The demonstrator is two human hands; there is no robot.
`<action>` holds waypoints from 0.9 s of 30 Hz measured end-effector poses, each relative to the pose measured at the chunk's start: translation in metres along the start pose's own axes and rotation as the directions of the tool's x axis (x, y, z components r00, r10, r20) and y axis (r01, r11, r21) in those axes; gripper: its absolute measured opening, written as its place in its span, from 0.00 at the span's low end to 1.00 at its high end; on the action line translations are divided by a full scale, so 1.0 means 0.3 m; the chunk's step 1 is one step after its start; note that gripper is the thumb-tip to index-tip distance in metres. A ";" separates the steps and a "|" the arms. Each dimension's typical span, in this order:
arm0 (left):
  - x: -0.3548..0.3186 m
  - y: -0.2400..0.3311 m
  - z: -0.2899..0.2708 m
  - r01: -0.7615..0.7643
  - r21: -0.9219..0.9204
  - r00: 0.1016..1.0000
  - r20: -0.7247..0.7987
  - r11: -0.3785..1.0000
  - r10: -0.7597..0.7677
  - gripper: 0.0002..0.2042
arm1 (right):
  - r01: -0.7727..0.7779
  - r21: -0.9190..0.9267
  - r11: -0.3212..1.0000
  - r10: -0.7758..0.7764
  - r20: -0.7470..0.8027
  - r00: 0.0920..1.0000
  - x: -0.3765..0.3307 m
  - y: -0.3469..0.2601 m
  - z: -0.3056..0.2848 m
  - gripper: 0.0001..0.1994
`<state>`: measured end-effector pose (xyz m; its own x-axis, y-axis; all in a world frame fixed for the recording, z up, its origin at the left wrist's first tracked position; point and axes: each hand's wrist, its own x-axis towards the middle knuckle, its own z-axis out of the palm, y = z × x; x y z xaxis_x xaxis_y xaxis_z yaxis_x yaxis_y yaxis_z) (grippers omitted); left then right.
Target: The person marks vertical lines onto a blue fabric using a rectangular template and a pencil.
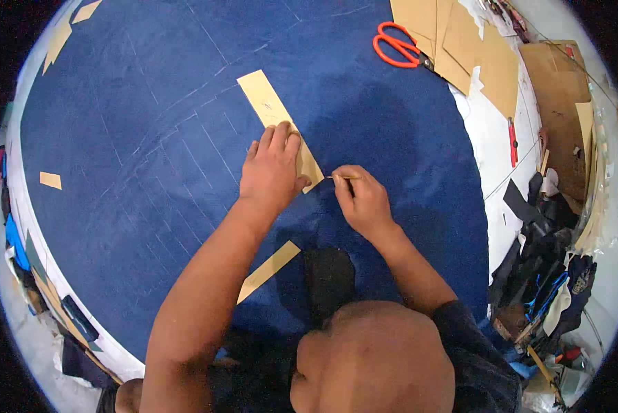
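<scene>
A long tan cardboard strip point(259, 96) lies slantwise on dark blue fabric point(419, 227) covered with thin chalk-like lines. My left hand point(273, 168) rests flat across the strip's lower half, fingers stretched and thumb out to the side. At the strip's near right corner, my right hand point(365, 203) pinches a slim pencil point(343, 177), its tip touching or very close to the card's edge. Nearer to me, a second, narrower cardboard strip point(269, 271) lies loose on the fabric, partly behind my left forearm.
Red-handled scissors point(398, 47) lie at the far right beside stacked cardboard patterns point(484, 58). A red cutter point(513, 141) is on the white table edge. Dark cloth scraps point(539, 220) pile up at the right. A small card piece point(50, 180) sits at the left.
</scene>
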<state>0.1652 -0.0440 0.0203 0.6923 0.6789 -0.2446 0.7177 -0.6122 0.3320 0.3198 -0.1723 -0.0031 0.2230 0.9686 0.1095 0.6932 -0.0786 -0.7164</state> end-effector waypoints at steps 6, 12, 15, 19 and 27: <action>-0.018 -0.006 0.015 -0.015 0.001 0.999 -0.048 1.000 0.015 0.41 | 0.013 0.119 0.993 -0.007 -0.048 0.999 -0.023 0.016 0.019 0.06; -0.046 -0.103 0.068 -0.086 -0.068 0.976 -0.204 0.994 0.070 0.41 | 0.079 0.134 0.988 -0.062 -0.126 0.990 -0.015 0.031 0.037 0.08; 0.000 -0.105 0.061 -0.027 0.039 0.977 -0.211 0.999 0.034 0.39 | 0.097 0.035 0.995 -0.093 -0.112 0.989 -0.001 0.041 0.046 0.13; 0.065 -0.069 0.068 -0.054 0.072 0.979 -0.194 0.996 0.067 0.41 | 0.094 -0.200 0.975 -0.104 -0.039 0.994 0.021 0.083 0.062 0.14; 0.150 -0.096 0.043 0.004 0.046 0.955 -0.297 0.999 0.010 0.37 | 0.108 -0.268 0.957 -0.110 0.006 0.994 0.045 0.113 0.031 0.11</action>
<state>0.1769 -0.0010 -0.0121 0.6457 0.7626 0.0401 0.7232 -0.6275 0.2886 0.3399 -0.1598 -0.0324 0.1409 0.9729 0.1835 0.8712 -0.0338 -0.4898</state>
